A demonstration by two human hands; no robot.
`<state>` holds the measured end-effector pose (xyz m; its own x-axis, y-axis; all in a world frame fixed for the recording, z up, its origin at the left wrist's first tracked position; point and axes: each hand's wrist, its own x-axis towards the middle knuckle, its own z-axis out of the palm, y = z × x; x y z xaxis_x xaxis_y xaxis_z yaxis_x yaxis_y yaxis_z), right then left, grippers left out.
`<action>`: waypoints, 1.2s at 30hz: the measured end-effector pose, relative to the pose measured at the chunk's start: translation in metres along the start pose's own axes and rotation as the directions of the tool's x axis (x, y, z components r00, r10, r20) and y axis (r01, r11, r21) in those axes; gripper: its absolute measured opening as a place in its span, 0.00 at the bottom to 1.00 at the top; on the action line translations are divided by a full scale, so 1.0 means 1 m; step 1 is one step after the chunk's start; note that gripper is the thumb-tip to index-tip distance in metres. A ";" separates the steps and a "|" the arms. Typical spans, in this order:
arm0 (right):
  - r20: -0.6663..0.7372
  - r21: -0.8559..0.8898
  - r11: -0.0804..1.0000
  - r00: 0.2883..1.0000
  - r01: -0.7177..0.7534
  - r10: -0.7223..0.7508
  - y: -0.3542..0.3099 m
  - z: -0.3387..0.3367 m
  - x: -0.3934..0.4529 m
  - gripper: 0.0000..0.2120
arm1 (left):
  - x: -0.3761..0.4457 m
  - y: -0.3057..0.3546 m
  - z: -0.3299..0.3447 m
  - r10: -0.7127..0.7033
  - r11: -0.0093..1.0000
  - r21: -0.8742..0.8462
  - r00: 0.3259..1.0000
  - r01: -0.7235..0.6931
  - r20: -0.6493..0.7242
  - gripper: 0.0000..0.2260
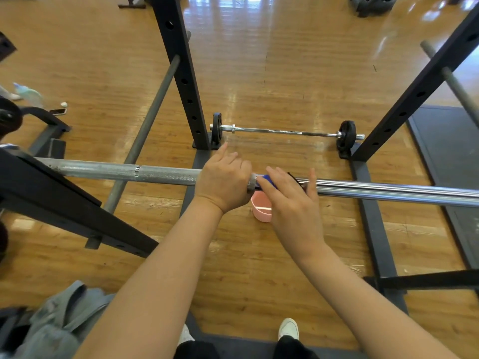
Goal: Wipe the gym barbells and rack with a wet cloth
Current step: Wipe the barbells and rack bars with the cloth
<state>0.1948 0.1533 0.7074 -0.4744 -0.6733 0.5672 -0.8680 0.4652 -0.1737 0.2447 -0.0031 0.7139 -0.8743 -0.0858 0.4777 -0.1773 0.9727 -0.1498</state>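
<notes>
a glossy wooden gym floor fills the view, with the black steel rack standing on it. far left, a phone and a small white ball lie on the floor beside a pale bottle. a grey jacket is bunched at the lower left. the long barbell runs across the frame at rack height, knurled on its left part, shiny and smooth to the right. the left hand has its grip curled round the bar near the middle, index finger sticking out forward. just right of it, the right hand presses a blue cloth onto the bar with straight, spread fingers; a dark bit of fabric shows past the fingers. below the hands a pink basin sits on the floor. further back, a short barbell with small black plates lies on the floor between the rack uprights. a white shoe shows at the bottom edge
</notes>
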 end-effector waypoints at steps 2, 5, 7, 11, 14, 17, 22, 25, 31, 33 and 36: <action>-0.034 0.007 0.997 0.997 -0.071 0.071 0.013 -0.010 -0.006 0.16 | 0.001 -0.001 -0.002 -0.007 1.000 -0.005 0.999 0.008 0.040 0.10; -0.071 0.052 0.983 0.981 -0.178 0.182 0.020 -0.021 -0.005 0.20 | 0.002 -0.001 -0.005 -0.010 1.000 -0.003 0.995 0.010 0.100 0.10; -0.077 0.054 0.979 0.977 -0.196 0.200 0.011 -0.015 0.000 0.19 | 0.002 0.001 -0.007 -0.003 1.000 -0.006 0.993 0.004 0.117 0.10; -0.074 0.068 0.995 0.994 -0.077 0.082 -0.020 0.012 0.010 0.16 | 0.000 0.002 -0.008 -0.018 0.999 -0.029 0.989 0.022 0.144 0.15; -0.081 0.062 0.997 0.995 -0.045 0.050 -0.016 0.015 0.008 0.18 | -0.001 0.000 -0.006 -0.010 0.999 -0.038 0.987 0.016 0.159 0.16; -0.095 0.025 0.997 0.993 -0.067 0.069 0.004 0.001 -0.002 0.15 | 0.000 0.000 -0.006 0.009 1.000 -0.010 0.989 -0.008 0.145 0.07; -0.076 0.036 0.984 0.982 -0.173 0.175 0.036 -0.020 -0.013 0.19 | 0.001 0.002 -0.012 0.032 0.999 0.040 0.991 -0.037 0.128 0.16; -0.081 0.054 0.979 0.976 -0.199 0.202 0.038 -0.020 -0.013 0.19 | 0.001 0.005 -0.022 0.021 0.988 0.147 0.985 -0.046 0.170 0.24; -0.138 0.048 0.965 0.955 -0.257 0.261 0.022 -0.018 -0.004 0.19 | 0.015 0.001 -0.032 0.046 0.998 0.003 0.826 -0.058 0.562 0.34; -0.153 0.020 0.969 0.957 -0.247 0.247 0.010 -0.016 0.004 0.19 | 0.023 -0.002 -0.033 0.058 0.998 -0.061 0.770 -0.026 0.635 0.35; -0.083 -0.024 0.990 0.987 -0.142 0.139 -0.016 0.002 0.011 0.18 | 0.034 -0.006 -0.035 0.102 0.986 -0.163 0.661 0.032 0.743 0.37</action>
<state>0.2029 0.1374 0.7147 -0.5770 -0.5519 0.6021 -0.7882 0.5696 -0.2332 0.2322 -0.0047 0.7616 -0.9321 -0.1180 -0.3426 -0.1287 0.9916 0.0087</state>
